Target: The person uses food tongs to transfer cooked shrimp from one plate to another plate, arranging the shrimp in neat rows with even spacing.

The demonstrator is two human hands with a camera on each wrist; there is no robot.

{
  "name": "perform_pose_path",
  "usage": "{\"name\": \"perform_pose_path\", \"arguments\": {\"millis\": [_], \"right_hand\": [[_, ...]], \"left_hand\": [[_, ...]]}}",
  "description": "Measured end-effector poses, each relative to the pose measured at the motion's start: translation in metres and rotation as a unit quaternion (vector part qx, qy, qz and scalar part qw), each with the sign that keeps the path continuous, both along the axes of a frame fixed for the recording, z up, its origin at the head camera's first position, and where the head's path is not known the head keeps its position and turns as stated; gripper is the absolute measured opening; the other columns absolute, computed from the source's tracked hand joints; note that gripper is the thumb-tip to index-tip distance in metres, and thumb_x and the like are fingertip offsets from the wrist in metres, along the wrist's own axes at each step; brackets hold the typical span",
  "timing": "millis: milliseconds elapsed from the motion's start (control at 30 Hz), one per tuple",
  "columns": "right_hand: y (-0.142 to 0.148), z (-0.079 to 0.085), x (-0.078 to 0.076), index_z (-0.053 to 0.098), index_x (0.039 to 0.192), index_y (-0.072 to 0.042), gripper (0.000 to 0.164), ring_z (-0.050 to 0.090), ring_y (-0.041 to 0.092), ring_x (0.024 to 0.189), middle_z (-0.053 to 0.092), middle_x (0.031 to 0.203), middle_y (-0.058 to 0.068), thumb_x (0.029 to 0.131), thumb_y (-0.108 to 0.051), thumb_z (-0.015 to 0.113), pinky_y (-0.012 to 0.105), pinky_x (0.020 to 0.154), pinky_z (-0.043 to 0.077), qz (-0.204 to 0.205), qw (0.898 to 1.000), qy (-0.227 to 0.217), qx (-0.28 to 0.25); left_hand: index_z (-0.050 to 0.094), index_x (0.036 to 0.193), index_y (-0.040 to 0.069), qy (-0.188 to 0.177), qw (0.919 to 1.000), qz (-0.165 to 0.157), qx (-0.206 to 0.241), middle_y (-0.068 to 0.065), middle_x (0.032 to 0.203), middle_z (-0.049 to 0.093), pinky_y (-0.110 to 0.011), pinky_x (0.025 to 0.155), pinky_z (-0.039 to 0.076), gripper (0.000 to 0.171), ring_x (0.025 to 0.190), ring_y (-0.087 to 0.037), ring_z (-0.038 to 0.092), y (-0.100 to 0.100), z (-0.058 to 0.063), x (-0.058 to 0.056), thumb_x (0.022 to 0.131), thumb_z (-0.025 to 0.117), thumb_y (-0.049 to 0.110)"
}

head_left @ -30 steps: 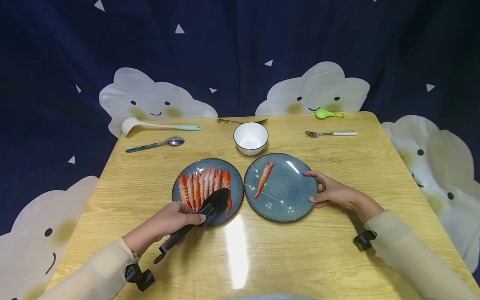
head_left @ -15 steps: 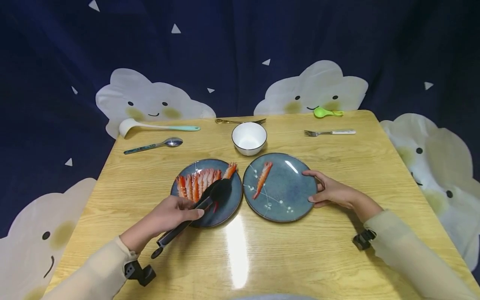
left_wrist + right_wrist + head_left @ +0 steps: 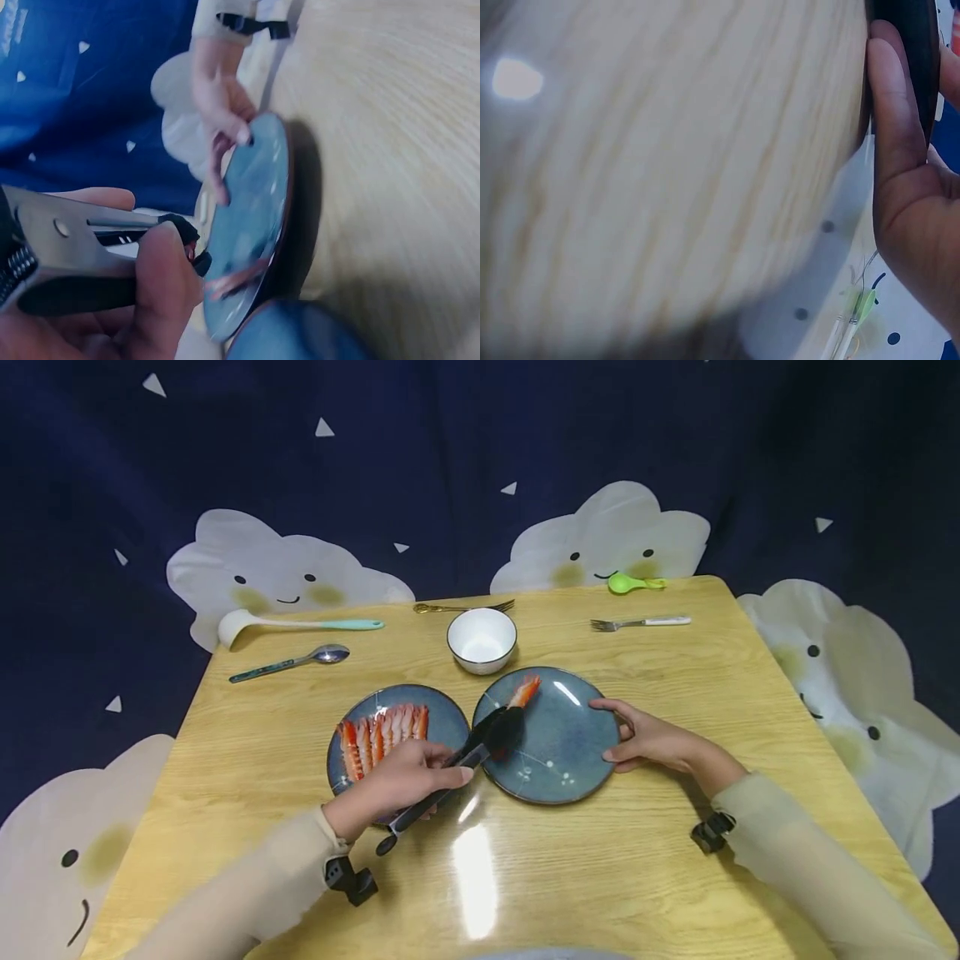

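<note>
My left hand [image 3: 408, 775] grips black tongs [image 3: 442, 792], whose heads are over the left part of the right-hand blue plate [image 3: 570, 760]. A red-and-white shrimp [image 3: 525, 692] shows just beyond the tong heads, which hide its lower part. In the left wrist view, a bit of red shows between the tong tips [image 3: 187, 232], and a shrimp [image 3: 236, 277] appears over the plate. My right hand [image 3: 652, 742] holds that plate's right rim between thumb and fingers. Several shrimp [image 3: 378, 735] lie in a row on the left-hand blue plate [image 3: 442, 710], partly behind my left hand.
Behind the plates stands a white bowl [image 3: 482, 639], with an ornate fork [image 3: 457, 607] beyond it. A ladle [image 3: 300, 624] and a spoon [image 3: 292, 663] lie at the back left. At the back right are a white-handled fork [image 3: 641, 623] and a green spoon [image 3: 633, 583].
The tongs lifted a shrimp from the right end of the row, and my left hand carried them rightward from the left plate to over the right one. My right hand stays on the plate rim.
</note>
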State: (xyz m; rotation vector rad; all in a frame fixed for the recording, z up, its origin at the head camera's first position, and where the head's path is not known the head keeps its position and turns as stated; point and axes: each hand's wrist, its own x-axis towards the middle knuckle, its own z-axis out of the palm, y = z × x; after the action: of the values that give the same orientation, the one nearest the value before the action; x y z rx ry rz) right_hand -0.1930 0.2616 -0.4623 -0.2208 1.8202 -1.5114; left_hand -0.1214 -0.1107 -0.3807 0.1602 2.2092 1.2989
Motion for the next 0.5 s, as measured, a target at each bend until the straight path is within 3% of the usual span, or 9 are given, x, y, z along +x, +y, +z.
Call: {"name": "perform_pose_path", "arguments": {"millis": [133, 300, 500], "right_hand": [[-0.003, -0.001, -0.001, 0.014, 0.138, -0.024, 0.086, 0.056, 0.024, 0.071, 0.034, 0.066, 0.005, 0.074, -0.004, 0.068, 0.044, 0.07, 0.046, 0.004, 1.0, -0.005, -0.003], [-0.004, -0.001, -0.002, 0.014, 0.138, -0.024, 0.085, 0.056, 0.029, 0.076, 0.036, 0.068, 0.008, 0.074, -0.003, 0.067, 0.045, 0.072, 0.046, 0.003, 1.0, -0.011, -0.012], [-0.001, 0.001, 0.0, 0.014, 0.138, -0.025, 0.086, 0.057, 0.033, 0.08, 0.039, 0.069, 0.01, 0.074, -0.003, 0.067, 0.044, 0.072, 0.046, -0.007, 1.0, -0.017, -0.009]], "left_hand": [[0.061, 0.079, 0.007, -0.024, 0.9996, 0.006, 0.014, -0.007, 0.06, 0.051, -0.034, 0.041, 0.043, 0.035, 0.04, -0.021, 0.052, 0.012, -0.01, 0.001, 0.073, 0.066, 0.04], [0.058, 0.072, 0.006, -0.029, 0.9994, 0.015, -0.011, -0.008, 0.059, 0.052, -0.033, 0.039, 0.043, 0.035, 0.039, -0.02, 0.051, 0.019, -0.014, 0.002, 0.072, 0.067, 0.04], [0.044, 0.057, 0.011, 0.052, 0.9929, -0.016, -0.106, 0.001, 0.05, 0.038, -0.026, 0.043, 0.035, 0.045, 0.045, -0.012, 0.04, 0.026, -0.014, -0.003, 0.067, 0.068, 0.048]]}}
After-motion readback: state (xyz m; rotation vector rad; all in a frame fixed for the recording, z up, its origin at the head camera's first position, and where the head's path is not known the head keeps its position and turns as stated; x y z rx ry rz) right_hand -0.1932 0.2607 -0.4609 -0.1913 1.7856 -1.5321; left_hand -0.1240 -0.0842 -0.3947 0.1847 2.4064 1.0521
